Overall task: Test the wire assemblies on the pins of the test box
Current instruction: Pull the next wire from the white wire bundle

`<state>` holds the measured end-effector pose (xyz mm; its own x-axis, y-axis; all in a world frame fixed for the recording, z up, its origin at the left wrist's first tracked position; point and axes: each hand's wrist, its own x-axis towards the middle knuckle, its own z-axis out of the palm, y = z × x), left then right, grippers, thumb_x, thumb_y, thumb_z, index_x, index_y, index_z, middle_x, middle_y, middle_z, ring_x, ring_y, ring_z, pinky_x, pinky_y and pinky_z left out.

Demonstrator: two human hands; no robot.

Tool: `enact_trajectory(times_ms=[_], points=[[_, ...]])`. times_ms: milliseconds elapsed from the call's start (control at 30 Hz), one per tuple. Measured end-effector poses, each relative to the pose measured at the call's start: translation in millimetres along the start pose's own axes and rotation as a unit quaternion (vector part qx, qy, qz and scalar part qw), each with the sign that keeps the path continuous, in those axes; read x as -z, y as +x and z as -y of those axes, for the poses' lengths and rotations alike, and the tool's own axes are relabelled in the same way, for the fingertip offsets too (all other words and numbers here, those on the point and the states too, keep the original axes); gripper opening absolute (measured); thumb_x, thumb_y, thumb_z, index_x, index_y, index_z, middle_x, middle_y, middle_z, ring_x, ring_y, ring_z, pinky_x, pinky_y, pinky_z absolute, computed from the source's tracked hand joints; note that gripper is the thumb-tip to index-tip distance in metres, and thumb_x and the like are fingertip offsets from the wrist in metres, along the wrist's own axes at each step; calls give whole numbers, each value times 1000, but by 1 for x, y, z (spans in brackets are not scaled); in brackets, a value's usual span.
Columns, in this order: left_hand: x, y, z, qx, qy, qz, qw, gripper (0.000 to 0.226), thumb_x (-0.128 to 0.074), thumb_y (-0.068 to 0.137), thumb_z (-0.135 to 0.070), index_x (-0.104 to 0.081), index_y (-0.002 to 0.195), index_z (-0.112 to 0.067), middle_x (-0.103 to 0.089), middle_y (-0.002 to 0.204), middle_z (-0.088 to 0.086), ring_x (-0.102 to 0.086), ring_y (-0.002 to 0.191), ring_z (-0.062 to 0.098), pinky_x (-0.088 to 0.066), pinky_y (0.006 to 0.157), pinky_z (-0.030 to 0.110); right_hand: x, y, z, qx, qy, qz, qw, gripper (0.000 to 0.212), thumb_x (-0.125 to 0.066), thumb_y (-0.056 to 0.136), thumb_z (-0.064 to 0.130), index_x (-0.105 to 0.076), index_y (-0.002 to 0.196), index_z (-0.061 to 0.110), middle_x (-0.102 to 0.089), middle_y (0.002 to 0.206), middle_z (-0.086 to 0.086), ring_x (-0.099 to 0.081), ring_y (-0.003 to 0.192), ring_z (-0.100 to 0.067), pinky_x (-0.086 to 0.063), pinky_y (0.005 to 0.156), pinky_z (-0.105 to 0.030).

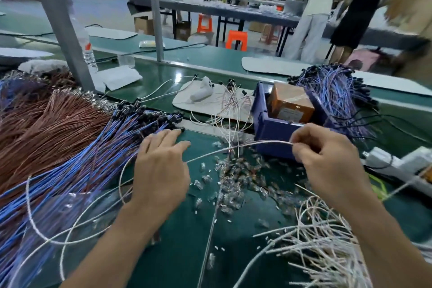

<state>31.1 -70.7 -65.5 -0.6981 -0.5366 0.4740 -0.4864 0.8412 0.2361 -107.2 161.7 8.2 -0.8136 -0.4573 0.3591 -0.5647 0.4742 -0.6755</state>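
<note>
Test box (291,103) tilted in blue bin (271,130); right hand (327,159) pinches wire (233,147).

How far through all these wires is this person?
Perhaps done: the blue bundle beyond the orange test box. In hand: the right hand pinches one white wire near the box, the left hand touches the large blue pile. Left: that pile and the brown wires, apparently untested.

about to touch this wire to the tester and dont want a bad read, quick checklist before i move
1. right hand grip on white wire end: ok
2. left hand holding the wire's other stretch: cannot tell
3. orange test box seated in blue bin: ok
4. test pins in sight: cannot tell
5. green mat under wire free of loose clear bits: not ok
</note>
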Motion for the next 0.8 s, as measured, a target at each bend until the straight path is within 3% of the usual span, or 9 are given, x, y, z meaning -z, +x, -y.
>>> enact_trajectory(times_ms=[67,167,267,367,433,500,667,733,800], points=[[5,-1,-24,-57,-78,8,995,63,-84,78,-21,-64,138,-22,-64,139,-2,-54,132,20,-28,117,30,12,-5,-9,-9,40,7,999,22,-65,93,10,-68,80,28,-65,66,5,-48,49,-5,-38,47,-21],[8,7,-60,-46,-247,85,964,60,-74,89,-33,-52,145,-40,-61,134,-20,-52,122,2,-31,107,20,26,-12,-23,-24,93,-8,995,25,-64,93,6,-69,83,28,-64,67,-6,-49,54,-14,-40,50,-33],[-2,14,-84,-8,-383,139,913,32,-72,93,-27,-70,121,-44,-71,104,-32,-62,96,-11,-43,85,10,40,-16,-38,-39,127,-53,990,16,-64,89,12,-70,86,26,-62,66,-8,-47,52,-17,-38,49,-31],[-11,18,-91,27,-495,150,855,20,-78,89,-18,-81,95,-37,-75,76,-17,-65,64,-5,-46,60,10,60,-20,-55,-76,152,-129,977,12,-63,80,23,-72,88,27,-66,69,-7,-52,57,-22,-44,57,-38],[-16,20,-88,33,-500,136,855,21,-81,86,-19,-82,86,-40,-73,66,-12,-57,52,-3,-42,50,11,72,-24,-67,-91,140,-167,972,13,-65,81,20,-73,88,28,-69,71,-1,-58,62,-20,-50,60,-33],[-20,19,-83,41,-495,118,860,23,-84,84,-23,-81,82,-46,-74,66,-10,-58,51,-2,-43,49,13,80,-27,-79,-99,102,-177,974,20,-68,85,12,-73,87,31,-72,74,5,-64,66,-15,-52,59,-20],[-28,8,-90,30,-473,66,878,29,-86,81,-24,-79,82,-52,-74,69,-20,-68,59,-2,-48,53,9,79,-28,-90,-94,-106,-136,980,29,-74,76,-2,-71,74,27,-68,64,16,-64,70,6,-41,60,0],[-32,3,-96,13,-466,63,882,29,-86,81,-24,-78,79,-52,-74,70,-23,-70,63,-3,-51,56,9,76,-28,-84,-84,-165,-115,976,34,-73,75,-5,-71,76,29,-67,69,15,-62,66,0,-40,60,-4],[-37,0,-100,4,-451,65,890,26,-86,82,-23,-79,79,-48,-74,73,-27,-70,67,-5,-52,60,8,70,-27,-77,-68,-212,-75,972,35,-72,76,-4,-70,75,30,-67,73,9,-60,71,-10,-49,68,-24]])
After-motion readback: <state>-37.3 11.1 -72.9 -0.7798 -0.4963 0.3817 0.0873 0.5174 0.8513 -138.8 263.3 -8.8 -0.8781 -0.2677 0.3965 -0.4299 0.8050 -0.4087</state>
